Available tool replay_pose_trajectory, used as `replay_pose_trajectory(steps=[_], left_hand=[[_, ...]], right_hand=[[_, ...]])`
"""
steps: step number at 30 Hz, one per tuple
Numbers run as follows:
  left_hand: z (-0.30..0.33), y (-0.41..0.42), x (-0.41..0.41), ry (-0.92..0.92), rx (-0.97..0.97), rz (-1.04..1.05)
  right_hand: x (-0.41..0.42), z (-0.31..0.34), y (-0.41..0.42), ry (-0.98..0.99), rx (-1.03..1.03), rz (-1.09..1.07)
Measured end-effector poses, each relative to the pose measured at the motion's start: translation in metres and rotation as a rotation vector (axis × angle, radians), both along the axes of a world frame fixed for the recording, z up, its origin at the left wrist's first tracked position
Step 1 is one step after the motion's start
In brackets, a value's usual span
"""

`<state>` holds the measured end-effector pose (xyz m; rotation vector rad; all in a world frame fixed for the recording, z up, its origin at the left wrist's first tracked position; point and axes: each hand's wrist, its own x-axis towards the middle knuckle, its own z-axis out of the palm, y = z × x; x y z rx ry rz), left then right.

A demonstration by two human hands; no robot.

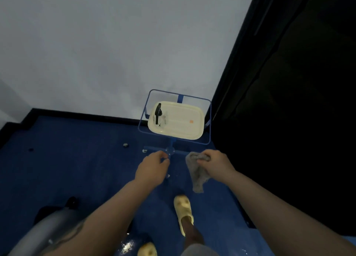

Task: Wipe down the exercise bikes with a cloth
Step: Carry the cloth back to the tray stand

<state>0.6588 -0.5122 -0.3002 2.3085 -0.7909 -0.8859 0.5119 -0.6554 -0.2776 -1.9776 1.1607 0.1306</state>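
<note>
My right hand (215, 164) grips a grey cloth (197, 175) that hangs down from its fingers. My left hand (152, 166) is beside it with fingers curled, and I cannot tell if it holds anything. Both hands hover above the base of a blue stand (170, 149). The grey frame of an exercise bike (46, 230) shows at the bottom left, partly behind my left forearm.
The blue stand's wire frame (209, 121) carries a cream tray (181, 119) with a black-topped spray bottle (159, 114) on it. A white wall is ahead and a dark panel (289, 101) fills the right. The floor is blue; my feet in yellow slippers (183, 213) stand below.
</note>
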Motion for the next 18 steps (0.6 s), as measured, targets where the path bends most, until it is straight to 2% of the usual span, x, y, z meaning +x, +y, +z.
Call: replay_pose_trajectory(steps=[5, 10, 14, 18], left_hand=[[-0.015, -0.061, 0.031, 0.022, 0.069, 0.022], [-0.035, -0.114, 0.057, 0.048, 0.091, 0.069], [-0.058, -0.135, 0.067, 0.073, 0.111, 0.11], [-0.083, -0.128, 0.069, 0.095, 0.156, 0.158]], right_hand=[[0.043, -0.024, -0.081, 0.059, -0.014, 0.051], [0.095, -0.057, -0.141, -0.013, -0.178, 0.148], [0.119, -0.108, -0.153, -0.037, -0.288, 0.25], [0.113, -0.168, -0.136, 0.088, -0.176, 0.371]])
